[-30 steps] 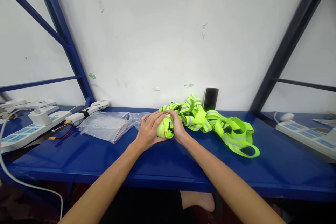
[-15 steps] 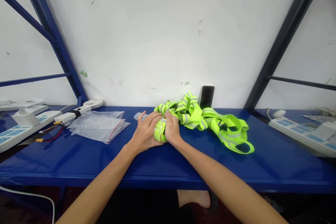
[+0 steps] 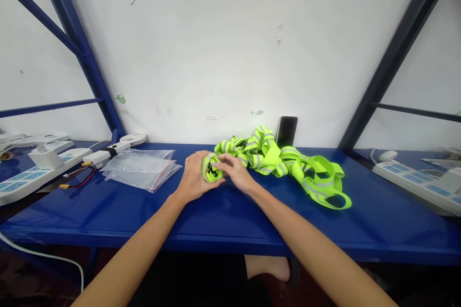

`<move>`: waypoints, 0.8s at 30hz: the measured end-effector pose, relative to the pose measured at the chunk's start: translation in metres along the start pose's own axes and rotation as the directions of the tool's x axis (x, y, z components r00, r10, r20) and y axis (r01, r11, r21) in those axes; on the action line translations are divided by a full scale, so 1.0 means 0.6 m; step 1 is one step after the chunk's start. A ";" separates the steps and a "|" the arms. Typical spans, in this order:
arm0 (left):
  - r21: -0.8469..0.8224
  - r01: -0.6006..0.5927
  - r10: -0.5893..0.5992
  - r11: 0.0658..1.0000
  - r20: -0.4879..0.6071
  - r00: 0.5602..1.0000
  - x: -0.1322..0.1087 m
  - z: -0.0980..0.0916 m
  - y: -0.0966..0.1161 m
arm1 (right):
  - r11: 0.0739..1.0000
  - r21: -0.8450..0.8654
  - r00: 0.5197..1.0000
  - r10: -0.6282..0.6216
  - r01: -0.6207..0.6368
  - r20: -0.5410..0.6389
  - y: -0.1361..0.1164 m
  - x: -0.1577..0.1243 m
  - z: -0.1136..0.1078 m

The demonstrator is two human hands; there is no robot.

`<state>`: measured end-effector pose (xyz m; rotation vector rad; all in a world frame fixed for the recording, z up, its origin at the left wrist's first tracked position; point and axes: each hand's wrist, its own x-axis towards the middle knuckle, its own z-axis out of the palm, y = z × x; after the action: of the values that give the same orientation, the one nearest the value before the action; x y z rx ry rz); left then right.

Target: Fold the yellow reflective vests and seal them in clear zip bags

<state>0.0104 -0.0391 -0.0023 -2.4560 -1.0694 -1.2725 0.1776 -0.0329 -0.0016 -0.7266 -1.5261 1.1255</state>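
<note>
A rolled-up neon yellow reflective strap [image 3: 210, 172] sits between both my hands on the blue shelf [image 3: 230, 220]. My left hand [image 3: 192, 180] wraps round its left side, fingers curled. From the right, my right hand [image 3: 234, 172] pinches the roll with thumb and fingers. Just behind and to the right lies a tangled pile of neon reflective straps [image 3: 288, 165]. Part of the roll is hidden by my fingers.
A stack of clear zip bags [image 3: 142, 170] lies to the left. Farther left are a white handheld fan [image 3: 115, 146], a red wire [image 3: 77, 182] and a white power strip [image 3: 21, 180]. A dark phone [image 3: 287, 132] leans on the wall. Another power strip [image 3: 419, 182] lies at right.
The bundle has been squeezed into a smaller tight roll and shifted slightly left. My left hand now cups it and my right hand has turned to pinch it from the side.
</note>
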 end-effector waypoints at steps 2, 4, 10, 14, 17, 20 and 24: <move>-0.026 -0.022 0.023 0.999 0.044 0.999 -0.003 -0.003 -0.003 | 0.999 0.013 0.997 0.033 -0.034 0.073 0.004 0.002 -0.012; -0.037 -0.043 0.045 0.998 0.062 0.997 -0.004 -0.002 -0.001 | 1.000 0.009 0.995 0.012 -0.013 0.099 0.012 0.006 -0.021; 0.027 -0.195 0.192 0.980 0.081 0.978 0.001 0.016 0.027 | 0.980 -0.134 0.988 -0.140 0.148 0.063 0.034 0.019 -0.026; 0.057 -0.232 0.225 0.971 0.104 0.969 0.004 0.017 0.034 | 0.938 -0.294 0.981 -0.191 0.186 0.012 0.037 0.016 -0.023; 0.032 -0.191 0.187 0.981 0.101 0.977 0.003 0.011 0.033 | 0.907 -0.391 0.978 -0.199 0.158 -0.064 0.031 0.009 -0.018; -0.067 -0.097 0.100 0.993 0.033 0.994 -0.001 0.001 0.029 | 0.930 -0.341 0.983 -0.168 0.135 -0.071 0.017 0.001 -0.010; -0.237 0.052 -0.064 0.970 -0.041 0.997 -0.008 -0.015 0.017 | 0.971 -0.209 0.993 -0.108 0.116 0.051 -0.001 -0.007 0.000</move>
<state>0.0094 -0.0529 0.0013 -2.5626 -1.0394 -1.5513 0.1787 -0.0368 -0.0025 -0.7546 -1.7166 0.9063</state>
